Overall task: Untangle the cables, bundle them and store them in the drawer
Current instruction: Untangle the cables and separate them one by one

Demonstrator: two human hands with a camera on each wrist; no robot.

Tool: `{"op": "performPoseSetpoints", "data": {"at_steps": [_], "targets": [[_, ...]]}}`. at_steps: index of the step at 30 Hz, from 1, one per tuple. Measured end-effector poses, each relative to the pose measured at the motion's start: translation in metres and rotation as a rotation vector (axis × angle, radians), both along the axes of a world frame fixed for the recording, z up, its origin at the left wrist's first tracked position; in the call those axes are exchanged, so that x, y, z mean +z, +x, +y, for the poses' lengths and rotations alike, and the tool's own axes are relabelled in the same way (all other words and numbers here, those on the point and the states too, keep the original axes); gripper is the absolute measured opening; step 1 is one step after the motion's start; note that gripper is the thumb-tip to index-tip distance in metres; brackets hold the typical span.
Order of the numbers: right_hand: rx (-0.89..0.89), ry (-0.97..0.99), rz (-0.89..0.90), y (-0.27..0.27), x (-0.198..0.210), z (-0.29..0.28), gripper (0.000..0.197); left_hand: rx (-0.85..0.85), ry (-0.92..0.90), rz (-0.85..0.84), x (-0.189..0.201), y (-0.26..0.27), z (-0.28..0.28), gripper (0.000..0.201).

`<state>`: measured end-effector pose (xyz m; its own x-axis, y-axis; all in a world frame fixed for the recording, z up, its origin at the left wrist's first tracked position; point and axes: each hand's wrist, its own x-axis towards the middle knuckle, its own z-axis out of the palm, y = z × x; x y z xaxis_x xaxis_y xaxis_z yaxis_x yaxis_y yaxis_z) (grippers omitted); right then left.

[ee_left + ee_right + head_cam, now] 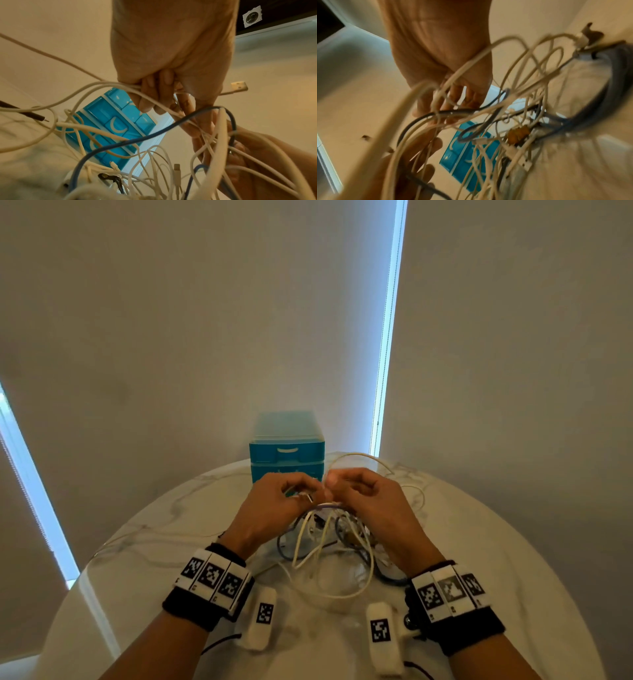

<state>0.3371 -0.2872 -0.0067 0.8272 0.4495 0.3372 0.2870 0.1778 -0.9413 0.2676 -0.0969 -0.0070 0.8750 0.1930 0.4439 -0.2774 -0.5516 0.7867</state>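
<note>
Head view shows both hands raised close together above a round marbled surface [479, 529], the left hand [274, 505] and right hand [370, 505] each pinching strands at the top of a cable tangle [329, 546] that hangs down to the surface between the wrists. Only the left wrist view shows the left fingers [150, 94] curled round a white cable ending in a flat metal plug [239, 86]. The right wrist view is blurred; its fingers [453, 97] are hooked among the strands. The cables are mostly white, with a dark blue cable [137, 140] looped through. Behind the hands stands a blue drawer unit [287, 446], drawers closed, contents hidden.
</note>
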Motion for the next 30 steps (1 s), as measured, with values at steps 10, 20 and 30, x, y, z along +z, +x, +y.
{"op": "performPoseSetpoints", "data": {"at_steps": [10,20,30], "targets": [[-0.028,-0.31,-0.133,0.004,-0.014,-0.003,0.014,0.227,-0.411,-0.106,0.003,-0.006,0.03,0.027],[0.173,-0.542,-0.253,-0.001,-0.011,-0.009,0.018,0.247,-0.508,-0.206,0.01,-0.005,0.024,0.033],[-0.06,0.108,-0.124,-0.011,0.01,-0.005,0.017,0.226,-0.446,0.032,0.007,-0.004,0.022,0.054]]}}
